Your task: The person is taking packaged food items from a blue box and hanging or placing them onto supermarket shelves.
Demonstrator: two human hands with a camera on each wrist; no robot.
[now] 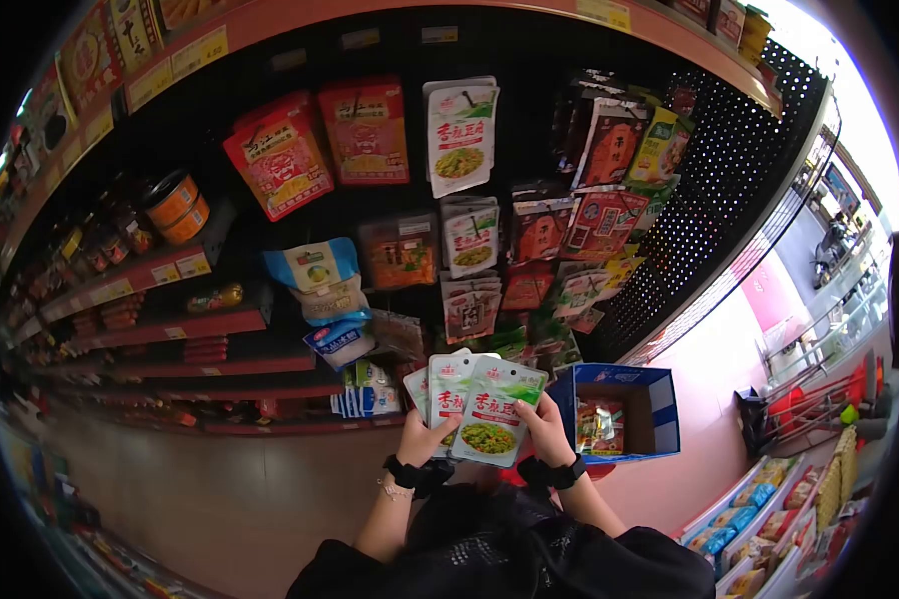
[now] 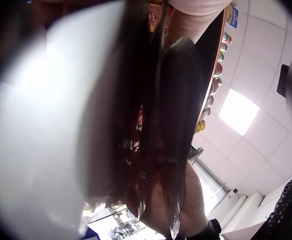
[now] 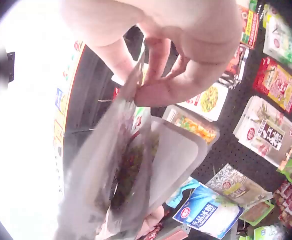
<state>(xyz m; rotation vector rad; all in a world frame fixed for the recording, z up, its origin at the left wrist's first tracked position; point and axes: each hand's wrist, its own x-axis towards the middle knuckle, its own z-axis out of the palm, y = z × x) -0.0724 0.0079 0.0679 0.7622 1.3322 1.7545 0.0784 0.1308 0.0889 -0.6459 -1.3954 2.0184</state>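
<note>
Several flat white-and-green food pouches [image 1: 489, 439] with red lettering and a picture of green food are fanned out before the person's body. The left hand [image 1: 423, 435] grips the left side of the fan, thumb across the front. On the other side the right hand [image 1: 546, 431] pinches the frontmost pouch near its right edge. The right wrist view shows the right hand [image 3: 181, 50] from close by, fingers curled on the edges of the pouches [image 3: 131, 165], which stand slightly apart. In the left wrist view the pouches [image 2: 176, 115] appear edge-on, dark and blurred.
Matching pouches [image 1: 462, 140] hang on a black perforated panel ahead, beside red packets [image 1: 280, 158]. Below them are a blue-and-white bag [image 1: 340, 342] and other packets. A blue box [image 1: 624, 374] with packets inside stands right of the hands. Stocked shelves [image 1: 130, 290] run along the left.
</note>
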